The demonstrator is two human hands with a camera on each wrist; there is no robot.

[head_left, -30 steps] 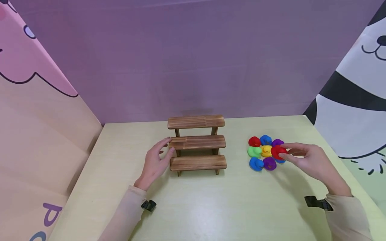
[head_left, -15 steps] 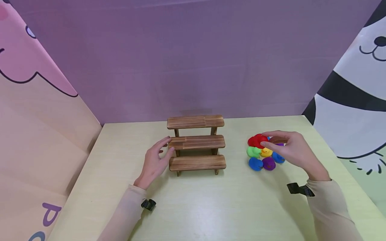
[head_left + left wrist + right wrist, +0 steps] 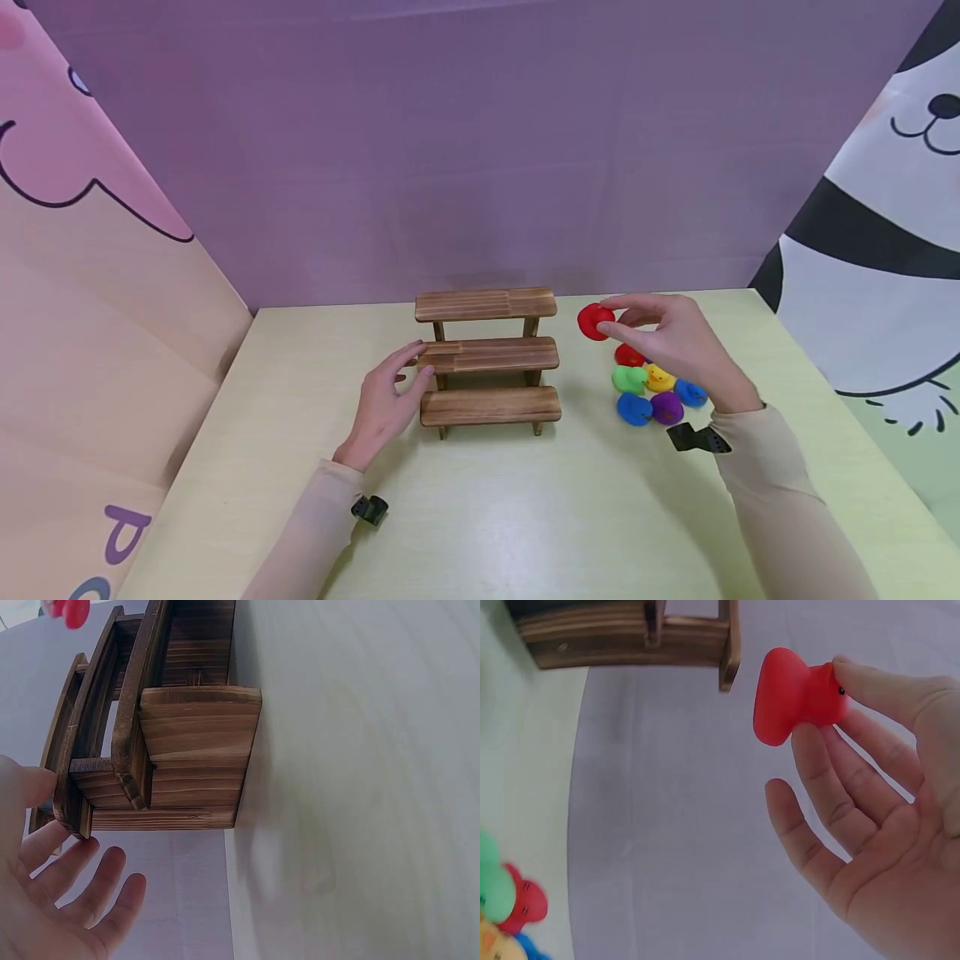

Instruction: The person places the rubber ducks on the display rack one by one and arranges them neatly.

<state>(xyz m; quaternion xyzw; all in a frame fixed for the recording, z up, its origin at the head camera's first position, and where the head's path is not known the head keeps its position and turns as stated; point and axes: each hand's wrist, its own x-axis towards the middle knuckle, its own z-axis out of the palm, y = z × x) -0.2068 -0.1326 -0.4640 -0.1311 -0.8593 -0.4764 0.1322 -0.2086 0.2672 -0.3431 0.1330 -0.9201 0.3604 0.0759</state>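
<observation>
A red rubber duck (image 3: pixel 596 322) is pinched between the thumb and fingers of my right hand (image 3: pixel 667 337). It hangs in the air right of the wooden three-step stand (image 3: pixel 491 406); the right wrist view shows the duck (image 3: pixel 784 697) held by its head. My left hand (image 3: pixel 384 408) grips the left end of the stand's middle step, thumb on one side and index finger on the other, as the left wrist view shows at the step's end (image 3: pixel 75 802). The other fingers of that hand (image 3: pixel 67 900) are spread loosely.
A cluster of small rubber ducks sits on the pale table (image 3: pixel 487 517) at the right: red (image 3: pixel 628 355), green (image 3: pixel 630 379), yellow (image 3: pixel 660 377), purple (image 3: pixel 667 408) and blue (image 3: pixel 634 409). Part of it lies behind my right hand. A purple backdrop (image 3: pixel 480 167) stands behind the table.
My right hand has carried the red duck from above the cluster leftward and away from me, toward the stand. My left hand stays at the middle step.
</observation>
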